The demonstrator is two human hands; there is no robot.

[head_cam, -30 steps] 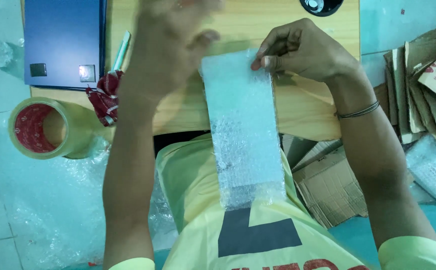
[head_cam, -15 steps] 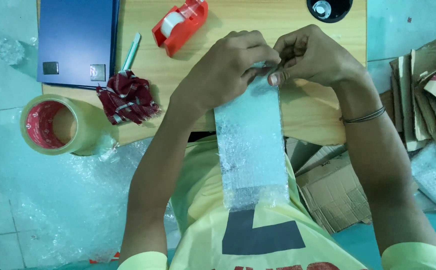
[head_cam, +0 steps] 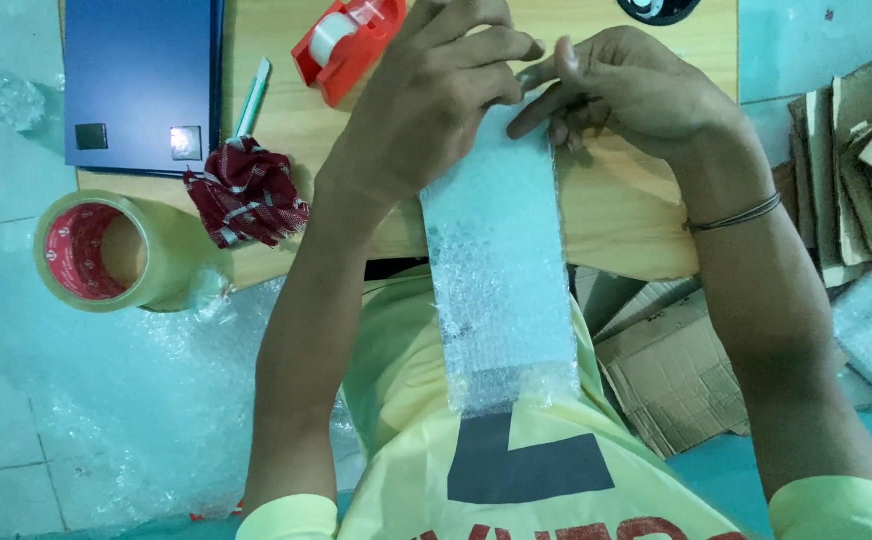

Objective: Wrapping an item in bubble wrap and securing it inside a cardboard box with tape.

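Observation:
A long strip of clear bubble wrap [head_cam: 504,270] runs from the wooden table [head_cam: 616,225] down over my yellow shirt. My left hand [head_cam: 436,95] presses on its top end, fingers curled over the edge. Facing it, my right hand [head_cam: 631,90] pinches the same top edge with its fingertips. What lies under the top of the wrap is hidden by both hands. A red tape dispenser [head_cam: 346,40] sits just left of my left hand.
A dark blue flat box [head_cam: 141,80], a light green pen-like tool [head_cam: 252,98] and a red checked cloth [head_cam: 246,192] lie on the table's left. A big roll of clear tape [head_cam: 106,250] and loose bubble wrap [head_cam: 126,400] are on the floor; cardboard pieces [head_cam: 676,370] lie right.
My left hand came down from the table's far side onto the top of the bubble wrap, meeting my right hand. The red tape dispenser has come into view.

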